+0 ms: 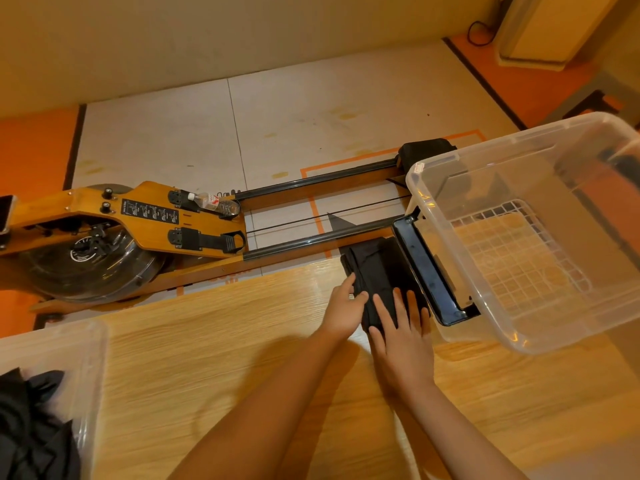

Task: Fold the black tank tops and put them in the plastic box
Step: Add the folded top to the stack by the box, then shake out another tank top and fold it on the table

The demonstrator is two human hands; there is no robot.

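Observation:
A folded black tank top (379,271) lies at the far edge of the wooden table (214,358), just left of a clear plastic box (519,327) with a white grid bottom and nothing inside. My left hand (343,311) touches the fold's left edge, thumb on top of the cloth. My right hand (401,337) lies flat on the near end of the fold, fingers straight and spread. A second clear box (88,362) at the near left holds a heap of unfolded black tank tops (33,427).
A black lid or latch (427,271) stands between the folded top and the box. Beyond the table a wooden rowing machine (145,216) sits on the floor with a water bottle (214,202) lying on it. A white cabinet (550,26) stands far right.

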